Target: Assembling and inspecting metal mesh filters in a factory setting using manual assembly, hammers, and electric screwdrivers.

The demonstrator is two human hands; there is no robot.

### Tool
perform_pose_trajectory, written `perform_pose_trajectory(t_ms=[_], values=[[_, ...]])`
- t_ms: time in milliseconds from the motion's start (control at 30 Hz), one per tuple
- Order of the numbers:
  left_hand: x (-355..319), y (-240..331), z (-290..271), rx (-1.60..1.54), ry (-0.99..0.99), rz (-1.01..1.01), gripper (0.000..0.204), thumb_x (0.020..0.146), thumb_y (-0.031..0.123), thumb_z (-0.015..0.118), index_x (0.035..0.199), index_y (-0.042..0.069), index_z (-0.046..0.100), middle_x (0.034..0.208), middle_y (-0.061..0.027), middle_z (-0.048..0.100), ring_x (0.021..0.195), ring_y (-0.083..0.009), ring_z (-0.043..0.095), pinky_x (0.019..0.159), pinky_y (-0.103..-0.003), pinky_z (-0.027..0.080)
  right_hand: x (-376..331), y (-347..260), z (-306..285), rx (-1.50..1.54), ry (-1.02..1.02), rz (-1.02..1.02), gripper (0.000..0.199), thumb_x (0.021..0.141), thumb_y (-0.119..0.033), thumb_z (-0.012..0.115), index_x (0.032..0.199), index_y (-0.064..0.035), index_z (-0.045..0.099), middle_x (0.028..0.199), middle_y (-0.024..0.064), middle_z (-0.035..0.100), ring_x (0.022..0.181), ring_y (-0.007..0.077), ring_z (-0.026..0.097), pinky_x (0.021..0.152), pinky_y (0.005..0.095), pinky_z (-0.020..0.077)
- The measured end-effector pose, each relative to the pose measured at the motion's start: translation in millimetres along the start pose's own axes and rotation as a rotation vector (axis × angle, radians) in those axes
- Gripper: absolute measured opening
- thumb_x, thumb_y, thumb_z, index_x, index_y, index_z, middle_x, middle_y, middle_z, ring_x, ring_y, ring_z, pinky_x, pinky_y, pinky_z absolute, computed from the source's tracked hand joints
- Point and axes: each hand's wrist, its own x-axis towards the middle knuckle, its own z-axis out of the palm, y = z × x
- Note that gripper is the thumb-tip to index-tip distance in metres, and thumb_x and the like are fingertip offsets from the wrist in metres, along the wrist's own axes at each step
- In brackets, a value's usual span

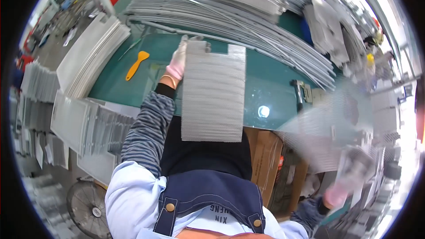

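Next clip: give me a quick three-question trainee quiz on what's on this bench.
1. True or false: the left hand rests on the mesh sheet.
2. What colour is the scraper on the green table?
3. The right hand is: A) flat on the table B) low at the right, holding a blurred sheet C) on the scraper.

Key: 1 true; 2 yellow-orange; 3 B.

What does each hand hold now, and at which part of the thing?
The left hand grips the grey mesh sheet at its far left corner. The right hand holds a second mesh sheet near its lower edge; this one is motion-blurred.
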Motion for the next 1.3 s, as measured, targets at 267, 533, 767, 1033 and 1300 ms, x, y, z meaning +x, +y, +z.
perform_pose_trajectory(t_ms=[267,533,767,1033,1300], values=[[1,1,-36,0.258,0.013,0.212,0.063,0.102,0.055,0.029,0.125,0.002,0.054,0.111,-0.0201,0.063,0.096,-0.0308,0.063,0.089,-0.042,0.053,-141,-79,261,0.968,-1.02,0.605,0.026,0.09,0.002,0.057,0.116,0.0043,0.057,0.099,0.0037,0.064,0.087,0.0098,0.057,0.08,0.0229,0.0455],[-8,4,-21,-0.16,-0.166,0.063,0.044,0.104,0.033,0.037,0.129,-0.001,0.051,0.116,-0.0187,0.062,0.104,-0.0277,0.063,0.093,-0.038,0.053,-152,-53,292,0.99,-1.12,0.7,0.027,0.09,0.001,0.058,0.116,0.0062,0.057,0.102,0.0037,0.065,0.089,0.0086,0.057,0.082,0.023,0.0449],[-12,20,-9,-0.18,-0.215,0.073,0.041,0.103,0.019,0.036,0.136,-0.003,0.044,0.121,-0.0206,0.059,0.107,-0.0292,0.061,0.096,-0.039,0.05,-126,-72,292,0.338,-0.95,0.127,0.036,0.082,-0.011,0.068,0.111,0.0044,0.054,0.077,0.0051,0.061,0.066,0.0115,0.057,0.064,0.0277,0.0488],[0,89,-89,-0.077,-0.04,0.353,0.039,0.103,0.02,0.038,0.136,0.0,0.046,0.126,-0.0154,0.059,0.103,-0.0233,0.063,0.091,-0.032,0.051,-175,-126,285,0.878,-1.414,0.415,0.042,0.084,-0.007,0.063,0.123,0.0051,0.054,0.108,0.0116,0.067,0.099,0.019,0.061,0.089,0.0324,0.0483],[-132,45,47,0.261,-0.086,0.155,0.036,0.104,0.023,0.04,0.128,-0.002,0.051,0.115,-0.0147,0.063,0.103,-0.021,0.062,0.093,-0.036,0.05,-211,-28,124,0.641,-1.545,0.604,0.041,0.081,-0.003,0.066,0.121,0.0037,0.06,0.108,0.0092,0.068,0.098,0.0168,0.063,0.091,0.0331,0.0498]])
